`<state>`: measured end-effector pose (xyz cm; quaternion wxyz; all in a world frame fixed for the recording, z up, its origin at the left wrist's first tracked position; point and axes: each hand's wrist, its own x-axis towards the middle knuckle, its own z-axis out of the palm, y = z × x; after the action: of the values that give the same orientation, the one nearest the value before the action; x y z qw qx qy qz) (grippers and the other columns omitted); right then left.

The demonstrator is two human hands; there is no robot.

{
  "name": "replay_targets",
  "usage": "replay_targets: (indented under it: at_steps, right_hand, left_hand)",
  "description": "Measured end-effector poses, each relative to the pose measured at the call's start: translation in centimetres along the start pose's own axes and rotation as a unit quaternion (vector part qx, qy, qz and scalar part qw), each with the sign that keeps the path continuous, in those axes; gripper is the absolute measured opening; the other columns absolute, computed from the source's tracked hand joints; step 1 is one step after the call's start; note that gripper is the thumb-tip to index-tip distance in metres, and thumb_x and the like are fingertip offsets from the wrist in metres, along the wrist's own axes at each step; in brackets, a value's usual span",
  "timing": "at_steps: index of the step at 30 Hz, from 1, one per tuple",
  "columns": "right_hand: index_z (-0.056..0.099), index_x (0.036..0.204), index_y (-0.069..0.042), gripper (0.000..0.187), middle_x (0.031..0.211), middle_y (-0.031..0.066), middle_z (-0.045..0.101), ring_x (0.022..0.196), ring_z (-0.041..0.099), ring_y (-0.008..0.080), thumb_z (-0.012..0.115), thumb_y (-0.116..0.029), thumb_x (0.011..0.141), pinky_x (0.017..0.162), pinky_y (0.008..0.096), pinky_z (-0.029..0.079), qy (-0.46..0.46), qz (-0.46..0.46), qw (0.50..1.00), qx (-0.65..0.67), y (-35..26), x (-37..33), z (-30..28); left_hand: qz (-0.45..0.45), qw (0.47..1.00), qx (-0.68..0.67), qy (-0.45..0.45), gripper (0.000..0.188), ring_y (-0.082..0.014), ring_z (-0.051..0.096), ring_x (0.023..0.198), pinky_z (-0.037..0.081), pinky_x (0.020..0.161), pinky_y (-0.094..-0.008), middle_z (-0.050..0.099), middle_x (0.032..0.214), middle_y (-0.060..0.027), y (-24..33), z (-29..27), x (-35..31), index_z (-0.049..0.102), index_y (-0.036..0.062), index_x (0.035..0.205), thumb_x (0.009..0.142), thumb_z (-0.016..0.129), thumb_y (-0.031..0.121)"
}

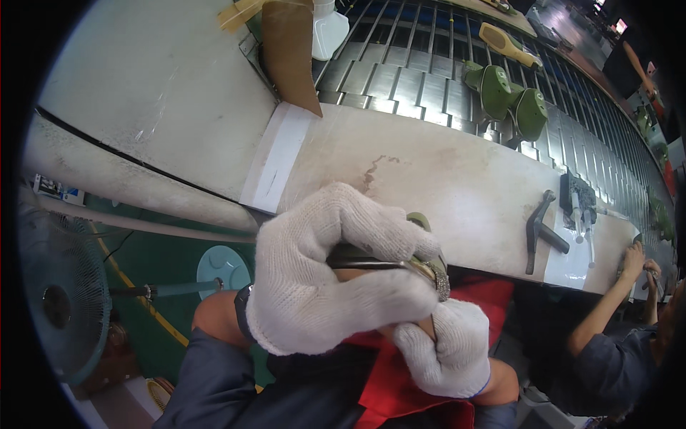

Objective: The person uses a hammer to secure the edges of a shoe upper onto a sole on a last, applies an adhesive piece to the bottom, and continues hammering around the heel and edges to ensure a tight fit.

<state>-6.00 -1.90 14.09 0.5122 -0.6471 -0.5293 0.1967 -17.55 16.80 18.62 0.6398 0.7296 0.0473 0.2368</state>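
Both my hands wear white knitted gloves and are closed around a green shoe (416, 219) with a glittery trim, held over the near edge of the bench. My left hand (307, 272) wraps it from the left, thumb and fingers curled around a dark shiny strip (364, 263) whose kind I cannot make out. Lower and to the right, my right hand (449, 350) grips the shoe's near end from below. Most of the shoe is hidden by the gloves.
A hammer (541, 230) lies on the bench (443, 164) at the right. Two green shoes (494, 94) rest on the slatted metal conveyor (393, 82) beyond. A co-worker's hand (632, 262) works at far right. A fan (61, 293) and pale blue stool (227, 266) stand left.
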Motion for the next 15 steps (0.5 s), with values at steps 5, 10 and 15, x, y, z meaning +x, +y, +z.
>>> replay_targets:
  at_steps: [5,10,15]
  right_hand:
    - [0.077,0.096,-0.003,0.016,0.071,0.0138,0.066,0.059,0.065,0.0341,0.082,-0.017,0.089,0.055,0.0454,0.049,-0.077,-0.023,0.993,-0.090,-0.6,2.1,0.1]
    - [0.078,0.097,-0.003,0.019,0.075,0.0132,0.072,0.063,0.072,0.0320,0.087,-0.018,0.089,0.057,0.0408,0.056,-0.020,0.009,0.999,-0.027,1.2,2.6,-0.7]
    - [0.078,0.095,-0.002,0.015,0.069,0.0133,0.068,0.058,0.069,0.0322,0.085,-0.014,0.089,0.054,0.0410,0.054,-0.030,0.011,0.999,-0.011,1.1,3.2,-0.5]
  left_hand:
    - [-0.089,0.984,0.004,0.155,0.025,-0.0250,0.079,0.091,0.061,0.106,-0.0502,0.079,0.096,-0.0229,-0.6,0.0,0.3,0.063,-0.0022,0.100,0.099,0.074,0.020]
    - [-0.072,0.972,-0.015,0.225,0.022,-0.0247,0.078,0.091,0.064,0.095,-0.0446,0.078,0.096,-0.0217,-2.4,-0.4,0.2,0.062,-0.0025,0.105,0.103,0.069,0.018]
    - [0.007,0.972,0.136,0.190,0.037,-0.0210,0.076,0.096,0.064,0.091,-0.0382,0.077,0.104,-0.0199,-3.3,-1.3,-0.8,0.062,-0.0044,0.115,0.093,0.083,0.018]
